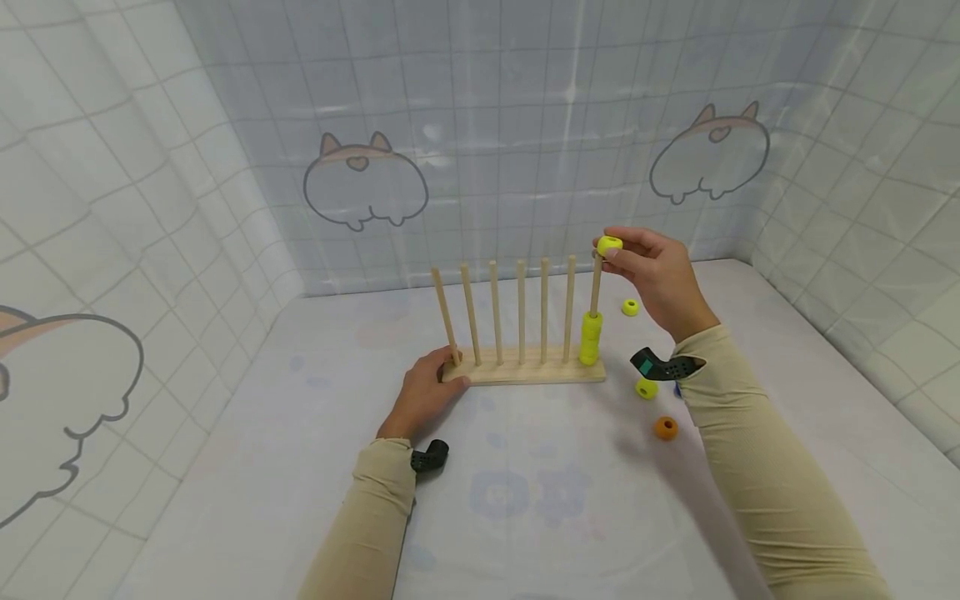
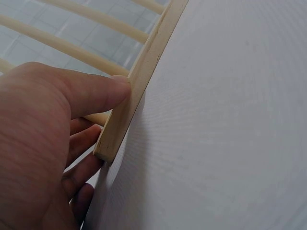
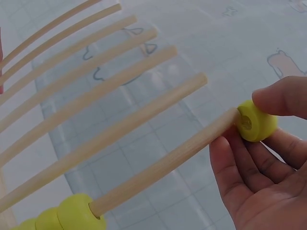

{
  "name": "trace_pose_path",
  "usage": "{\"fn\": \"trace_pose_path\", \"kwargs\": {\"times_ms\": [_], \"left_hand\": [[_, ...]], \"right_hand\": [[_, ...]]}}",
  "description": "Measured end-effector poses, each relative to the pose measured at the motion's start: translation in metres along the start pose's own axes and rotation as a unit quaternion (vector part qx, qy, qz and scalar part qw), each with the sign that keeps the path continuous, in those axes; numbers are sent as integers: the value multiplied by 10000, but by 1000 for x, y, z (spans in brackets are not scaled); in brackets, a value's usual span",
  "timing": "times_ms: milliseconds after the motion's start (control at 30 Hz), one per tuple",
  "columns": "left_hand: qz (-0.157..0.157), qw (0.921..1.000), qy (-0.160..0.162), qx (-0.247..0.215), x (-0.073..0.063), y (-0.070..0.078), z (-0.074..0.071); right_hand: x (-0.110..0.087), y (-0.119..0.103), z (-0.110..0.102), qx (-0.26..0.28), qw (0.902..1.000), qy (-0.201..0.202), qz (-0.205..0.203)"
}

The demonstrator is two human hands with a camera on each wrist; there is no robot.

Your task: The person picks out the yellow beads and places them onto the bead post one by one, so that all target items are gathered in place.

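Note:
A wooden rack (image 1: 525, 375) with several upright pegs stands on the table. My left hand (image 1: 427, 392) grips the left end of its base, the thumb on the front edge in the left wrist view. On the rightmost peg (image 3: 158, 167) several yellow beads (image 1: 591, 340) are stacked at the bottom. My right hand (image 1: 660, 271) pinches another yellow bead (image 3: 257, 120) between thumb and fingers. That bead is right at the top tip of the rightmost peg, its hole facing the peg end. The other pegs carry no beads.
Right of the rack lie a yellow bead (image 1: 630, 307), a nearer yellow bead (image 1: 647, 389) and an orange bead (image 1: 666, 428). A blue bead (image 1: 678, 389) is mostly hidden behind the right wrist. A tile-patterned sheet (image 1: 480, 150) hangs behind the table.

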State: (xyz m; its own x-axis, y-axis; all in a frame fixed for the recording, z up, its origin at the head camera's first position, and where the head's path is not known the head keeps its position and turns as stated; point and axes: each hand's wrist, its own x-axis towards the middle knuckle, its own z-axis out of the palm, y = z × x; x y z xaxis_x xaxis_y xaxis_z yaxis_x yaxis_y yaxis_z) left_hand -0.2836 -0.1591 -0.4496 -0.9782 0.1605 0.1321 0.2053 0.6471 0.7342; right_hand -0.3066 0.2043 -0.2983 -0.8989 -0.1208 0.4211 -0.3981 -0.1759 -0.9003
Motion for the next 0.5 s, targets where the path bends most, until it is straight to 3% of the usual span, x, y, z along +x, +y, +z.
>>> {"fn": "trace_pose_path", "kwargs": {"times_ms": [500], "left_hand": [[-3, 10000, -32, -27, -1, 3, -1]], "right_hand": [[3, -1, 2, -664, 9976, -162, 111]]}}
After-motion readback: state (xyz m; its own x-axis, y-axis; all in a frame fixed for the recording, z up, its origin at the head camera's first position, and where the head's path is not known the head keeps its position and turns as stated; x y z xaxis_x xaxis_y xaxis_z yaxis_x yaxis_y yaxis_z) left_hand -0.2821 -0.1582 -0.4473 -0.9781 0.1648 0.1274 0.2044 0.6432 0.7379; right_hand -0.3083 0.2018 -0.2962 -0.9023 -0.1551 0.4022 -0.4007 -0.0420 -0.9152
